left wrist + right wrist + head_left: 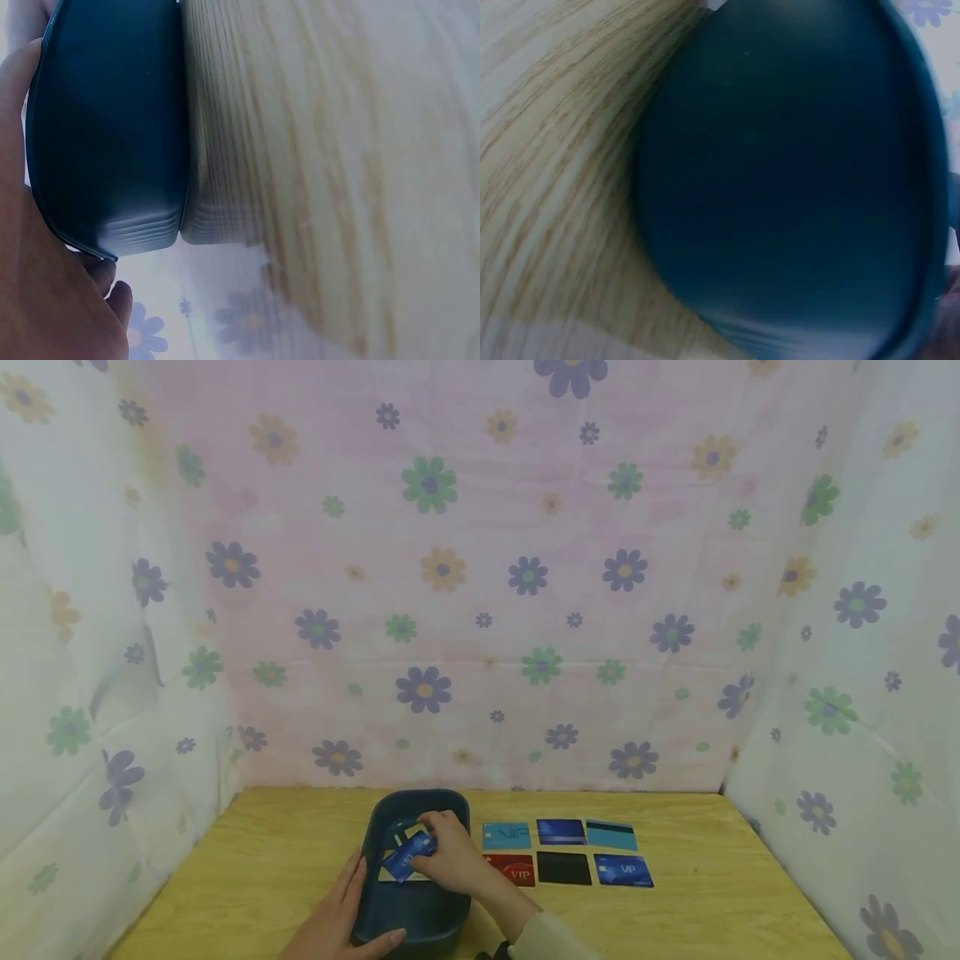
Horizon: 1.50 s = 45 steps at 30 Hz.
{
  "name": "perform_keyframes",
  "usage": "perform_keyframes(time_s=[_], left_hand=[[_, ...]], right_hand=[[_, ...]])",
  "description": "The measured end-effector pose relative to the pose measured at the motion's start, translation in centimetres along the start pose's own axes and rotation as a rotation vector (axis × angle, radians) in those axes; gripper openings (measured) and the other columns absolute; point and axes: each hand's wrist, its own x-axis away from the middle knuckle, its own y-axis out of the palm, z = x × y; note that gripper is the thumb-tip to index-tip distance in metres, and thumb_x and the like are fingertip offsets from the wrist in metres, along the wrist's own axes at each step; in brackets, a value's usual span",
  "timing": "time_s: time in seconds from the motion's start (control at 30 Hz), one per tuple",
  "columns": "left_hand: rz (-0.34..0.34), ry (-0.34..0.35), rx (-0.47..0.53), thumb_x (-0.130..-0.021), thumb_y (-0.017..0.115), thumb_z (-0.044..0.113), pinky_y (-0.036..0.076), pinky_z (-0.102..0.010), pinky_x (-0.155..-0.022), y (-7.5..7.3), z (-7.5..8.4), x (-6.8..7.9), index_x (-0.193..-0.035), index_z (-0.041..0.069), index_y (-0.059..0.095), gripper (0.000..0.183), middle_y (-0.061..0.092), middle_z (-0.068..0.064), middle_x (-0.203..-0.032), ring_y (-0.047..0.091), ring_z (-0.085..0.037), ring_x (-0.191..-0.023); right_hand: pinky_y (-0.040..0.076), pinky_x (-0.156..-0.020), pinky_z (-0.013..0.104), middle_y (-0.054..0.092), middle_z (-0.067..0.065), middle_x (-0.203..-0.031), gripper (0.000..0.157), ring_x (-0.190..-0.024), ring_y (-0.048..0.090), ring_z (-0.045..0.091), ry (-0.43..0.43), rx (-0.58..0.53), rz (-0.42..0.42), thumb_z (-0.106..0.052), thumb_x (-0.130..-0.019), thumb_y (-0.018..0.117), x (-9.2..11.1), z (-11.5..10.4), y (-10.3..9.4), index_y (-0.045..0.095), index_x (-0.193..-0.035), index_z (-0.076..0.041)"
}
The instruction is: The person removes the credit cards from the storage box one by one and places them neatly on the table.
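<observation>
In the head view a dark blue-green plastic bin (pixel 412 914) stands on the wooden table. My left hand (pixel 337 906) grips its near left corner, fingers along the outer wall and thumb at the front rim. The left wrist view shows the bin's side wall (pixel 112 127) with that hand beside it. Reaching inside, my right hand (pixel 457 856) pinches a blue card (pixel 407 857) between thumb and fingers. Under it lie pale yellow cards (pixel 387 870), partly covered. In the right wrist view the bin's wall (pixel 780 172) hides the fingers.
Right of the bin, two rows of cards lie flat: light blue VIP (pixel 506 836), dark blue (pixel 561 832), black-striped light blue (pixel 611 834) behind; red VIP (pixel 517 870), black (pixel 564 868), blue VIP (pixel 624 870) in front. A flowered curtain (pixel 480 718) encloses the table.
</observation>
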Motion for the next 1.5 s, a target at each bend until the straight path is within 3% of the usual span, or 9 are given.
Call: perform_keyframes(time_s=[0.13,0.4,0.53,0.73,1.0,1.3,1.5], left_hand=[[-0.002,0.013,0.018,-0.085,0.072,0.064,0.047,-0.068,-0.099,0.2,-0.1,-0.2,-0.159,-0.008,0.021,0.115,0.012,-0.027,-0.168,0.037,-0.057,-0.14],[0.014,0.015,0.004,-0.085,0.073,0.063,0.046,-0.069,-0.099,-0.2,-0.2,-0.1,-0.158,-0.01,0.023,0.115,0.013,-0.03,-0.166,0.04,-0.057,-0.138],[0.025,0.017,-0.005,-0.084,0.073,0.064,0.047,-0.068,-0.099,-0.3,-0.2,-0.1,-0.158,-0.01,0.023,0.115,0.014,-0.03,-0.166,0.04,-0.057,-0.138],[0.037,0.026,0.003,-0.084,0.074,0.063,0.047,-0.068,-0.098,-0.1,-0.6,-0.1,-0.157,-0.01,0.024,0.114,0.015,-0.03,-0.166,0.041,-0.057,-0.137],[0.073,0.059,-0.025,-0.082,0.076,0.065,0.051,-0.063,-0.096,0.8,-0.8,0.0,-0.155,-0.012,0.027,0.117,0.02,-0.031,-0.164,0.044,-0.054,-0.135],[0.06,0.055,-0.005,-0.082,0.076,0.063,0.047,-0.067,-0.099,0.2,-0.3,-0.5,-0.155,-0.012,0.027,0.116,0.019,-0.032,-0.164,0.042,-0.055,-0.137],[0.062,0.046,-0.02,-0.081,0.077,0.063,0.048,-0.066,-0.099,0.2,-0.3,-0.4,-0.154,-0.013,0.028,0.117,0.021,-0.032,-0.163,0.043,-0.055,-0.136]], right_hand=[[0.055,-0.096,0.048,0.051,0.02,-0.136,0.062,-0.119,0.058,0.035,0.03,0.072,0.025,-0.015,-0.088,0.08,-0.4,0.3,0.8,0.053,-0.141,0.003],[0.055,-0.098,0.046,0.05,0.017,-0.142,0.071,-0.126,0.054,0.032,0.043,0.33,0.038,-0.028,-0.088,0.083,-1.1,0.1,2.9,0.052,-0.146,0.0],[0.054,-0.099,0.048,0.052,0.018,-0.14,0.074,-0.124,0.056,0.033,0.075,0.407,0.051,-0.033,-0.087,0.083,-1.2,0.0,3.2,0.052,-0.145,0.001],[0.051,-0.102,0.05,0.056,0.019,-0.136,0.076,-0.123,0.057,0.036,0.104,0.537,-0.003,-0.044,-0.089,0.079,-1.8,0.3,4.0,0.053,-0.144,0.002],[0.051,-0.098,0.054,0.059,0.021,-0.122,0.081,-0.115,0.056,0.036,0.15,0.528,0.014,-0.04,-0.081,0.086,-1.9,0.9,4.8,0.055,-0.139,0.006],[0.051,-0.094,0.054,0.058,0.019,-0.112,0.077,-0.107,0.055,0.036,0.157,0.506,0.086,-0.036,-0.073,0.093,-2.1,0.8,4.4,0.062,-0.128,0.008],[0.049,-0.097,0.058,0.056,0.023,-0.11,0.076,-0.107,0.055,0.041,0.202,0.435,0.092,-0.033,-0.069,0.095,-2.0,0.6,4.5,0.062,-0.122,0.01]])
